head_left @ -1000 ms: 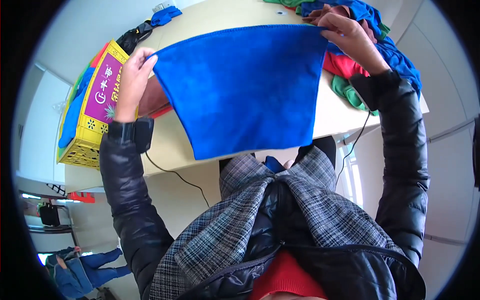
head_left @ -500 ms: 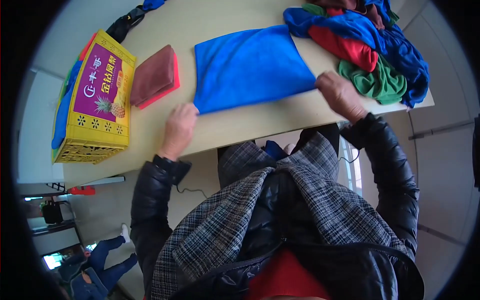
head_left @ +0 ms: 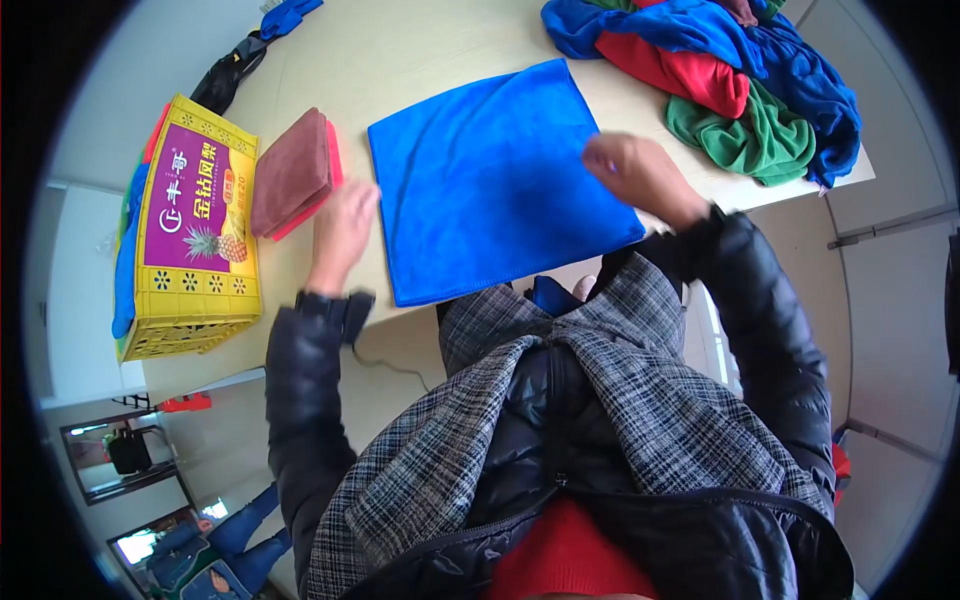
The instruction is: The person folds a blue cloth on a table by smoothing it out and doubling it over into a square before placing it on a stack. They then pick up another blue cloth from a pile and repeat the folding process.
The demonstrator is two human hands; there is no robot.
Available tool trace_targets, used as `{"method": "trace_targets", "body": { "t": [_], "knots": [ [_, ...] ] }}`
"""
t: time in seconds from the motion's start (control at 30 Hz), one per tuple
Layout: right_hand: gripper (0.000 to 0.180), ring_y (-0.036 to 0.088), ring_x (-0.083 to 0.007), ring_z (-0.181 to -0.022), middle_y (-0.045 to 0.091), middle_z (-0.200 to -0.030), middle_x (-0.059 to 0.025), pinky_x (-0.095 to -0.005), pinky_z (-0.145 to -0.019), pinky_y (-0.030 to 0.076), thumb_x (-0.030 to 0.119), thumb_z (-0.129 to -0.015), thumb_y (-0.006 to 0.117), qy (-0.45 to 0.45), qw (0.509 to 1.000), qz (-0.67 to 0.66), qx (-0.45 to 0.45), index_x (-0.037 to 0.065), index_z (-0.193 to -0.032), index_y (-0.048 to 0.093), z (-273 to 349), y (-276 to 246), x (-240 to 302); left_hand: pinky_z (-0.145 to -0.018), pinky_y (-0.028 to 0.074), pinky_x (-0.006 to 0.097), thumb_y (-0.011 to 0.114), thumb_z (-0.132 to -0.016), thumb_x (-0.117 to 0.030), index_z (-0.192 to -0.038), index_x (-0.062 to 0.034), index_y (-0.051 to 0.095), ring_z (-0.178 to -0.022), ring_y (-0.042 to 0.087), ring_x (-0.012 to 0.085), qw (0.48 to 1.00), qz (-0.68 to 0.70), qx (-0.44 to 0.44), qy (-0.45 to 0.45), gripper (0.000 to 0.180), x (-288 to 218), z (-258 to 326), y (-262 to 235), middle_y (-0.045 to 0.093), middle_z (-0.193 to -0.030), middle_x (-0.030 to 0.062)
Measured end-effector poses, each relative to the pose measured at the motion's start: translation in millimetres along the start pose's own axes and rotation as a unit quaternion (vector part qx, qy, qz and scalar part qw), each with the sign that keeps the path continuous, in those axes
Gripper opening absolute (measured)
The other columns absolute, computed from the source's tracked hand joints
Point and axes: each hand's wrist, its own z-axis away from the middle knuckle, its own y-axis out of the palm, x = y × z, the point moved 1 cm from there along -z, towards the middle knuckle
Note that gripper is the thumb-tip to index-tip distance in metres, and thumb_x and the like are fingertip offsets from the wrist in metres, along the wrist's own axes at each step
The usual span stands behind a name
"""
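On the table: pile of blue, red and green fabric at far right, yellow crate at left, and, between both, blue cloth, laid out nearly flat, close to the table's front edge. Between crate and cloth: folded brown-and-red stack, just beside the left hand. With fingers curled and blurred: left hand just outside the cloth's left edge, right hand over the right edge; closure of either grip, or contact with the cloth, impossible to tell.
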Motion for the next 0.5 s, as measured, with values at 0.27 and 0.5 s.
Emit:
{"method": "trace_targets", "body": {
  "t": [0.27,0.5],
  "knots": [
    [0.041,0.071,-0.0292,-0.088,0.073,-0.100,-0.0164,-0.0367,-0.081,0.055,0.031,-0.082,0.070,0.291,0.939,-0.109,-0.148,0.006,-0.115,0.068,-125,37,-129,-0.091,0.051,0.048,0.060,-0.096,-0.016,-0.122,-0.0046,0.063,-0.109,0.060,0.0390,0.991,-0.102,-0.079,-0.047,0.028,76,-111,74,0.063,-0.121,0.0183],
    [0.036,0.068,-0.0196,-0.085,0.072,-0.094,-0.0127,-0.0325,-0.077,0.054,0.019,-0.084,0.073,0.321,0.925,-0.149,-0.139,0.001,-0.114,0.069,-155,53,-117,-0.091,0.051,0.048,0.063,-0.095,-0.017,-0.114,-0.0067,0.068,-0.109,0.061,0.0384,0.984,-0.122,-0.051,-0.119,0.023,81,-123,77,0.063,-0.118,0.0179]
  ]
}}
